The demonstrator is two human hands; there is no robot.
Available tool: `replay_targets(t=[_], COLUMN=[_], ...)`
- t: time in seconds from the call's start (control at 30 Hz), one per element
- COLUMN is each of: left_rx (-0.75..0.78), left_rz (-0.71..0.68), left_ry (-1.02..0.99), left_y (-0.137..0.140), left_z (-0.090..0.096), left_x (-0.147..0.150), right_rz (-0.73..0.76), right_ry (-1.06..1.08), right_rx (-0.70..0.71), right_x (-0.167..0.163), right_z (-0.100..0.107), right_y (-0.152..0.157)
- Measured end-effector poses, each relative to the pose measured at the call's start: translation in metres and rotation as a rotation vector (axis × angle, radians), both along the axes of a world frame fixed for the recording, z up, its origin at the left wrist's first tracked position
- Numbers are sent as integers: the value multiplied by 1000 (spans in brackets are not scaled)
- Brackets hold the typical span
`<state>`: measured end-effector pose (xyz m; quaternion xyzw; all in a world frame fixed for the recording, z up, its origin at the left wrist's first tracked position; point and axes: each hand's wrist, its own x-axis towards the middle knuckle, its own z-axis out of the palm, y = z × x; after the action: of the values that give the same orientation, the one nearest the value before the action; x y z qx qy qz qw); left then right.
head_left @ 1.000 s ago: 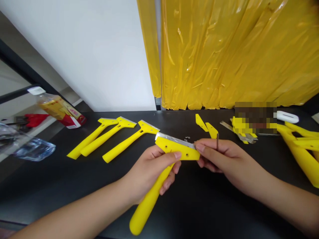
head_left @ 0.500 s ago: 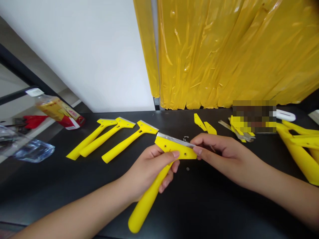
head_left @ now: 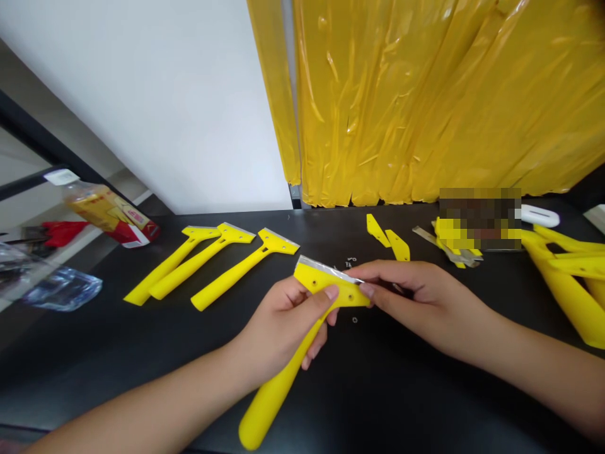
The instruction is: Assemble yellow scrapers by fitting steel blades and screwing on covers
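Observation:
A yellow scraper point(head_left: 276, 397) rests in my left hand point(head_left: 278, 328), which is closed around its neck with the thumb pressed on the head. Along the head's upper edge runs a thin metal blade point(head_left: 326, 268). My right hand point(head_left: 425, 296) pinches the right end of the blade at the head's corner; part of that end is hidden by the fingers. Two screw holes show in the head. Small nuts point(head_left: 355, 320) lie on the black table behind the scraper. Two flat yellow cover plates point(head_left: 377, 229) lie beyond my right hand.
Three yellow scrapers point(head_left: 231, 271) with blades lie to the left. A drink bottle point(head_left: 111, 211) and a clear plastic container point(head_left: 63, 287) are farther left. Loose blades and yellow pieces point(head_left: 456, 246) lie at the right, near several yellow handles point(head_left: 567, 284). Yellow plastic film point(head_left: 378, 107) hangs behind.
My right fingertips have shifted slightly left along the blade's end. The scraper's head tilts a little differently, while my left hand keeps its grip.

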<state>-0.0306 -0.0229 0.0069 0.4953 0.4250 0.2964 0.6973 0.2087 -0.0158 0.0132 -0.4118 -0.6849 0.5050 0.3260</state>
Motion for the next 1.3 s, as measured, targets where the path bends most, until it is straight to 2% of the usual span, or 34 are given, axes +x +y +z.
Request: replay_targets(t=[0.17, 0.37, 0.53, 0.6, 0.93, 1.3], left_rx=[-10, -5, -1, 5, -2, -7], left_rz=[-5, 8, 2, 1, 45, 51], left_ry=[-3, -38, -49, -45, -86, -70], left_y=[0, 0, -1, -2, 1, -2], left_z=[-1, -1, 0, 2, 5, 11], left_x=[0, -1, 0, 1, 0, 0], right_rz=[2, -10, 35, 35, -98, -2], right_ry=[0, 48, 171, 217, 279, 163], right_rx=[4, -92, -338, -395, -399, -335], right_x=[1, -2, -2, -2, 1, 6], right_z=[2, 3, -2, -4, 5, 6], right_y=[0, -1, 1, 3, 5, 6])
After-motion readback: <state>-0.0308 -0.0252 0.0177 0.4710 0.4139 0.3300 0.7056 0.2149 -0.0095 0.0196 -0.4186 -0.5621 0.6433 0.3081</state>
